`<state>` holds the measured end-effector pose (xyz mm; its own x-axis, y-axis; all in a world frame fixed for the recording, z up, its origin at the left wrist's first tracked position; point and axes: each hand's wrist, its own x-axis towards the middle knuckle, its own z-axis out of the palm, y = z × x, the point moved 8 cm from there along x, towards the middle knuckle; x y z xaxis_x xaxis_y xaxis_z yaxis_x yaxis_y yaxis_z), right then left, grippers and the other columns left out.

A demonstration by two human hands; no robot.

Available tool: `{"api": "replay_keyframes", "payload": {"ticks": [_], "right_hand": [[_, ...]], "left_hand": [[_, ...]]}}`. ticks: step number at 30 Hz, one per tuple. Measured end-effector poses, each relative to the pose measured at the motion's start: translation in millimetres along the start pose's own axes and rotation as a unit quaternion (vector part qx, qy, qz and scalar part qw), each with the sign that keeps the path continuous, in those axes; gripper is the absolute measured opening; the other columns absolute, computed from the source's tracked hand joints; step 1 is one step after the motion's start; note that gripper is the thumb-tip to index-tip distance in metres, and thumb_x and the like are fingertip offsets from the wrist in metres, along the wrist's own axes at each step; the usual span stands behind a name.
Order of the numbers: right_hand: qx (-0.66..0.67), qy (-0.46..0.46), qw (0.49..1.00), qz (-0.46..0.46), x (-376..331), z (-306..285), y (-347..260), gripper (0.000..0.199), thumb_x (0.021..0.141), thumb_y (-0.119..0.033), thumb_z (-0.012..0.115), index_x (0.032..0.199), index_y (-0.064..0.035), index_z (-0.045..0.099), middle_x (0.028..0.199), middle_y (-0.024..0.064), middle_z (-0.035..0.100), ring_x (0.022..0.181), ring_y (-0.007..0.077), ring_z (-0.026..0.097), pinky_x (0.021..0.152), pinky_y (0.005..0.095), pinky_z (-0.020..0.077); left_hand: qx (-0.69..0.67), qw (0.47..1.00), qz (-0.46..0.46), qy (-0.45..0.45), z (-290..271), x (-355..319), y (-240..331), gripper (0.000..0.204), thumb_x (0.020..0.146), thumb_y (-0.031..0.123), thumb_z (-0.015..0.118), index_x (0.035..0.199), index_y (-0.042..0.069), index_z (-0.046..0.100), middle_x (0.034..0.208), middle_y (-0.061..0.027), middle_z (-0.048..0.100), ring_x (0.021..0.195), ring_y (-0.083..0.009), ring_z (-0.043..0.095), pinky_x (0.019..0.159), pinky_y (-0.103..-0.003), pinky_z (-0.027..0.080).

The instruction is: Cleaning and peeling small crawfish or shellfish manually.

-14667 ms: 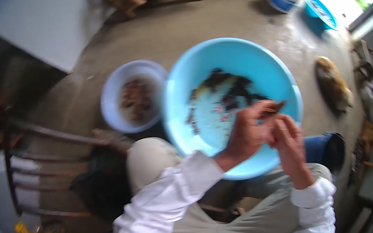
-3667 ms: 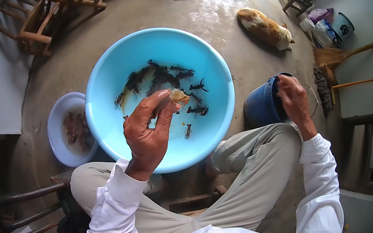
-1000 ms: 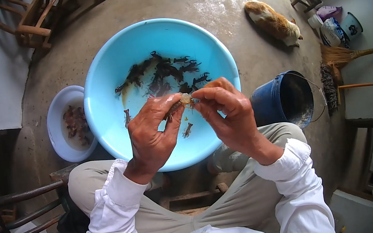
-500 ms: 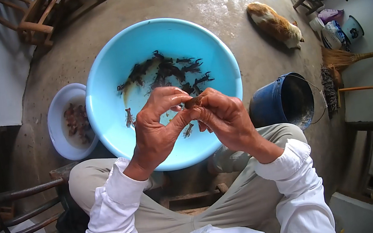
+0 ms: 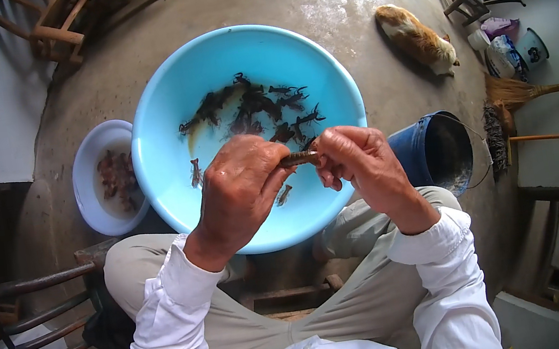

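Note:
Between my two hands, over the near part of a large light-blue basin (image 5: 172, 183), is a brown crayfish (image 5: 300, 159). My left hand (image 5: 242, 191) is closed round one end of it, the back of the hand upward. The fingers of my right hand (image 5: 361, 162) pinch its other end; much of the crayfish is hidden by the fingers. Several dark crayfish (image 5: 255, 106) lie in shallow murky water in the basin. A paler crayfish (image 5: 195, 173) rests at the left of the basin, and a small crayfish piece (image 5: 284, 195) lies below my hands.
Left of the basin stands a white bowl (image 5: 90, 203) with reddish-brown pieces (image 5: 118, 177) in water. A blue bucket (image 5: 412, 151) is at the right. Farther off, a brown-and-white animal (image 5: 418, 38) lies on the floor. A broom (image 5: 520, 89) leans right; a wooden chair (image 5: 55, 320) stands near left.
My hands have moved a little apart, the right one to the right, so more of the crayfish shows between them. My left hand has turned its back upward.

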<state>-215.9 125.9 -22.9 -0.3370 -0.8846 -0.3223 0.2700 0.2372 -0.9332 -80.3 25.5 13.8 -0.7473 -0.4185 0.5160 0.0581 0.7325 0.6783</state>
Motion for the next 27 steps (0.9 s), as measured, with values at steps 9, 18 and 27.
{"api": "replay_keyframes", "payload": {"ticks": [9,18,27], "right_hand": [[-0.065,-0.01,0.998,-0.016,1,1,1,0.015,0.095,-0.013,0.07,0.089,0.0004,0.068,0.074,0.001,0.061,0.066,0.0075,0.056,0.059,0.0238,0.0447],[-0.099,0.012,0.995,-0.022,4,-3,9,0.013,0.084,-0.01,0.07,0.086,0.0032,0.068,0.074,0.0026,0.066,0.07,0.0068,0.06,0.062,0.0258,0.0475],[-0.226,0.066,0.972,-0.021,3,7,1,0.015,0.082,-0.008,0.065,0.083,0.0068,0.066,0.07,0.007,0.067,0.065,0.0094,0.064,0.059,0.028,0.052]], "left_hand": [[-0.03,0.999,-0.029,-0.027,5,0,0,0.035,0.075,0.005,0.083,0.108,0.004,0.071,0.096,-0.0117,0.072,0.09,-0.0291,0.067,0.082,-0.04,0.055],[-0.034,0.998,-0.002,-0.05,9,-1,3,0.031,0.076,0.003,0.081,0.106,0.002,0.072,0.093,-0.0105,0.07,0.086,-0.0284,0.066,0.079,-0.039,0.054],[0.078,0.994,0.07,-0.041,14,-3,15,0.026,0.073,0.001,0.079,0.098,0.001,0.07,0.084,-0.0094,0.064,0.079,-0.0282,0.063,0.069,-0.04,0.053]]}}
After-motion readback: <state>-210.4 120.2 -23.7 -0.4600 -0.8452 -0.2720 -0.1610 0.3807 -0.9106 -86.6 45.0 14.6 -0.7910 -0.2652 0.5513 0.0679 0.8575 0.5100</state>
